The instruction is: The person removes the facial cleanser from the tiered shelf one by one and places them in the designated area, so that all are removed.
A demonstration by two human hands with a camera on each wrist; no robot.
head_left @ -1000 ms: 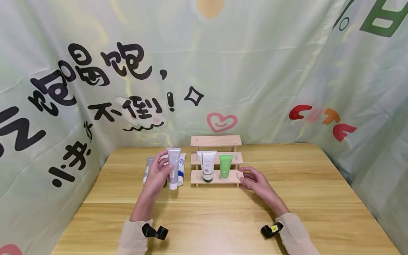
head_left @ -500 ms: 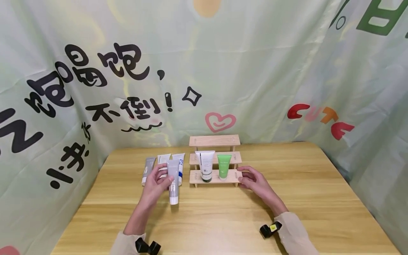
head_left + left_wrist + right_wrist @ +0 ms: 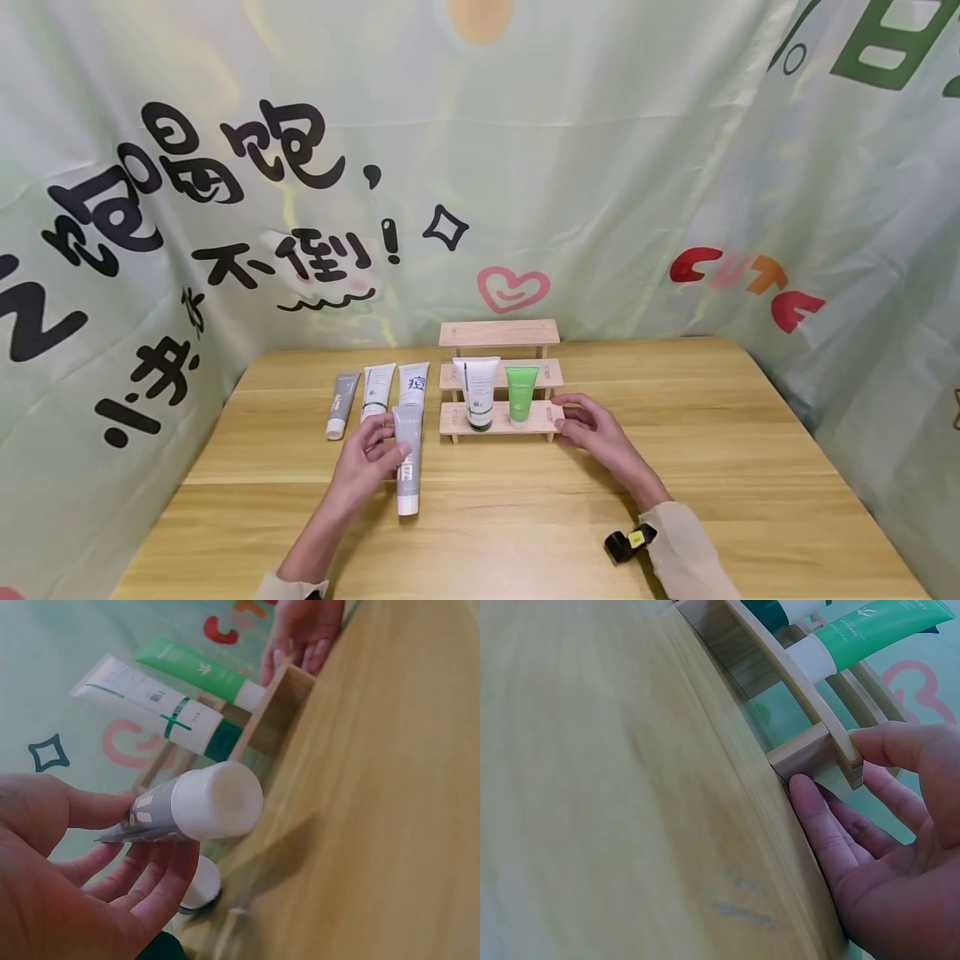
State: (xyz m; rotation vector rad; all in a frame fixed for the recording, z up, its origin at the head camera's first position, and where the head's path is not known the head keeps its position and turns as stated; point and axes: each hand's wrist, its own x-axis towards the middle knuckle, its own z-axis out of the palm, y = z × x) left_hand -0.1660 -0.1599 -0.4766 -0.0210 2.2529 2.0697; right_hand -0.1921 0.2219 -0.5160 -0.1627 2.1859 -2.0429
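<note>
My left hand (image 3: 367, 458) pinches a grey squeeze tube (image 3: 407, 462) between thumb and fingers, its white cap pointing down, held above the table in front of the other tubes. In the left wrist view the white cap (image 3: 217, 801) faces the camera. My right hand (image 3: 596, 429) holds the right end of the lowest step of a three-step wooden rack (image 3: 498, 333); in the right wrist view fingertips (image 3: 866, 742) touch the board's end beside its leg. A white tube (image 3: 477, 392) with a dark green cap and a green tube (image 3: 521, 392) stand cap-down on that lowest step.
Left of the rack, a smaller grey tube (image 3: 342, 404), a white tube with a green band (image 3: 377, 390) and a white tube with blue print (image 3: 414, 383) lie on the wooden table (image 3: 525, 533). A printed cloth (image 3: 600, 167) hangs behind.
My left hand has drawn the grey tube toward the front of the table, away from the other tubes, which are now more visible. The right hand keeps its place at the rack's end.
</note>
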